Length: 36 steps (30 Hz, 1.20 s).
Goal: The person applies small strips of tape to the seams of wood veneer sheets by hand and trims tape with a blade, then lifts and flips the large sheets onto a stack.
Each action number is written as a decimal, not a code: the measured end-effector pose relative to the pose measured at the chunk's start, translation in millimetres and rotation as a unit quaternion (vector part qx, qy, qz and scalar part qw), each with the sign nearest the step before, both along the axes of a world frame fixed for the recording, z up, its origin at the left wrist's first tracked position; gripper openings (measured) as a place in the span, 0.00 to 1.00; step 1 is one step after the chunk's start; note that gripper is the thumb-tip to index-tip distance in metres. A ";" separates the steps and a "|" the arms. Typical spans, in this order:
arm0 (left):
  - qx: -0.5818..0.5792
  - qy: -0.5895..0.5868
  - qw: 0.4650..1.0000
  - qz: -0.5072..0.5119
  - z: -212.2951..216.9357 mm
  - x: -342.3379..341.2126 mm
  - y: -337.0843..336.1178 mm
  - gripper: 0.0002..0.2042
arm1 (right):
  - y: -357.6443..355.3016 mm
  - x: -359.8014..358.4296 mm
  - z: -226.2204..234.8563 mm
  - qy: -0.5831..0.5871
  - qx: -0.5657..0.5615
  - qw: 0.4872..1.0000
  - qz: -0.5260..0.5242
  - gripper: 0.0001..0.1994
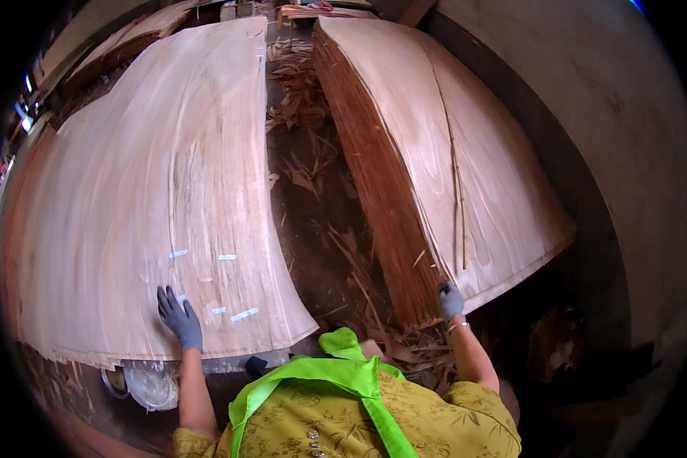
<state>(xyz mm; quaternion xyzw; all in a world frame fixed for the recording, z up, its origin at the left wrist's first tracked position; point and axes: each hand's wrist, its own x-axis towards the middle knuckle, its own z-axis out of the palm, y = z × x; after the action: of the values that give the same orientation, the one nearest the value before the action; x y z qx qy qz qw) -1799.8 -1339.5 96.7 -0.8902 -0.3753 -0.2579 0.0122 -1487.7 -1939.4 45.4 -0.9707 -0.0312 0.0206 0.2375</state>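
Observation:
A broad, pale wood veneer sheet (122,206) tops the stack on my left. My left hand (180,319), in a grey glove, lies on it near the front edge with its fingers stretched out. Several short whitish tape strips (244,314) are stuck around that spot, some beside a long dark split in the sheet. On the right is a tall stack of veneer sheets (366,153) with a brown layered side. My gloved right hand (450,301) is closed at the near left corner of its top sheet (504,183); the fingertips are partly hidden.
Between the stacks runs a dark floor strip (313,221) littered with veneer scraps (301,91). A long thin strip (456,183) lies on the right stack. A wall (588,99) stands at the right. A clear plastic bag (151,388) sits below the left stack's front edge.

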 end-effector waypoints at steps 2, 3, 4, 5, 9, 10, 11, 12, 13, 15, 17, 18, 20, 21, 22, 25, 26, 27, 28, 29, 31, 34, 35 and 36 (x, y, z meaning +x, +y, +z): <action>-0.020 -0.029 0.999 0.021 0.5 -30.9 -35.8 0.27 | -5.2 26.9 8.0 0.012 -0.065 0.993 -0.099 0.10; -0.039 -0.043 0.997 0.041 -0.9 -42.2 -53.9 0.27 | -14.1 47.6 10.3 -0.016 -0.062 0.990 -0.122 0.10; -0.058 -0.050 0.995 0.059 2.2 -49.9 -73.8 0.27 | -22.0 62.7 9.2 -0.023 -0.058 0.988 -0.140 0.11; -0.079 -0.061 0.992 0.075 3.7 -55.9 -94.4 0.27 | -31.7 73.7 4.3 -0.033 -0.054 0.986 -0.157 0.12; -0.119 -0.042 0.980 0.156 -42.3 -91.8 -155.1 0.26 | -54.8 120.0 -16.8 -0.005 -0.080 0.986 -0.148 0.19; -0.117 -0.032 0.978 0.169 -51.2 -90.1 -166.3 0.25 | -59.3 129.5 -25.9 -0.005 -0.068 0.989 -0.132 0.20; -0.135 -0.015 0.975 0.174 -52.2 -90.4 -179.1 0.25 | -50.0 137.8 -28.2 0.023 -0.067 0.991 -0.114 0.19; -0.154 0.002 0.972 0.179 -53.9 -90.4 -192.3 0.24 | -41.8 143.8 -29.7 0.050 -0.066 0.992 -0.095 0.19; -0.176 0.021 0.968 0.178 -51.8 -85.7 -204.9 0.24 | -39.1 146.4 -32.2 0.078 -0.068 0.991 -0.081 0.18; -0.179 -0.015 0.977 0.112 -26.5 -45.2 -223.8 0.22 | -49.5 159.1 -50.0 0.069 -0.071 0.989 -0.111 0.19; -0.174 -0.032 0.981 0.074 -11.0 -26.8 -231.4 0.21 | -55.2 168.5 -64.2 0.033 -0.017 0.991 -0.128 0.17; -0.171 -0.030 0.983 0.066 -8.4 -25.2 -233.3 0.20 | -57.5 171.2 -69.1 0.001 0.039 0.990 -0.134 0.16; -0.152 -0.033 0.987 0.052 -10.6 -29.8 -236.4 0.20 | -51.0 178.3 -61.7 -0.047 0.114 0.982 -0.146 0.15; -0.136 -0.037 0.989 0.048 -14.2 -38.0 -235.9 0.20 | -47.8 178.8 -52.0 -0.051 0.142 0.979 -0.138 0.14; -0.125 -0.039 0.990 0.046 -17.5 -47.0 -240.4 0.20 | -46.7 174.9 -40.3 -0.053 0.166 0.976 -0.129 0.14; -0.167 -0.064 0.981 0.078 -27.2 -72.0 -249.3 0.19 | -47.3 154.7 -34.9 -0.137 0.294 0.942 -0.089 0.12; -0.183 -0.087 0.975 0.087 -21.7 -71.8 -254.0 0.18 | -54.3 142.6 -37.5 -0.118 0.299 0.940 -0.117 0.13; -0.182 -0.078 0.976 0.094 -22.3 -81.3 -255.1 0.18 | -60.6 129.2 -42.8 -0.095 0.303 0.937 -0.143 0.13; -0.181 -0.068 0.976 0.104 -25.7 -95.2 -256.8 0.17 | -62.5 115.3 -50.5 -0.063 0.333 0.927 -0.160 0.13; -0.182 -0.055 0.975 0.116 -18.8 -112.8 -262.9 0.17 | -60.8 100.1 -56.9 -0.026 0.358 0.916 -0.176 0.13; -0.199 -0.080 0.966 0.147 -8.8 -148.0 -270.9 0.17 | -47.7 85.3 -66.9 -0.019 0.359 0.921 -0.152 0.16; -0.224 -0.105 0.945 0.214 -18.8 -210.7 -285.7 0.18 | -34.7 77.0 -67.3 -0.009 0.359 0.929 -0.095 0.20; -0.213 -0.092 0.948 0.219 -14.8 -231.4 -287.9 0.18 | -22.3 79.6 -60.3 -0.005 0.370 0.919 -0.137 0.19; -0.195 -0.074 0.948 0.239 -13.6 -262.2 -297.1 0.18 | -0.1 67.8 -45.6 0.057 0.441 0.891 -0.097 0.19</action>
<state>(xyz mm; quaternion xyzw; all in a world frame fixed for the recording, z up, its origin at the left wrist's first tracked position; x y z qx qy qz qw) -2061.9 -1636.6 83.0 -0.7381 -0.6196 -0.2342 -0.1284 -1419.9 -1939.5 -0.3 -0.7616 0.0712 0.0373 0.6430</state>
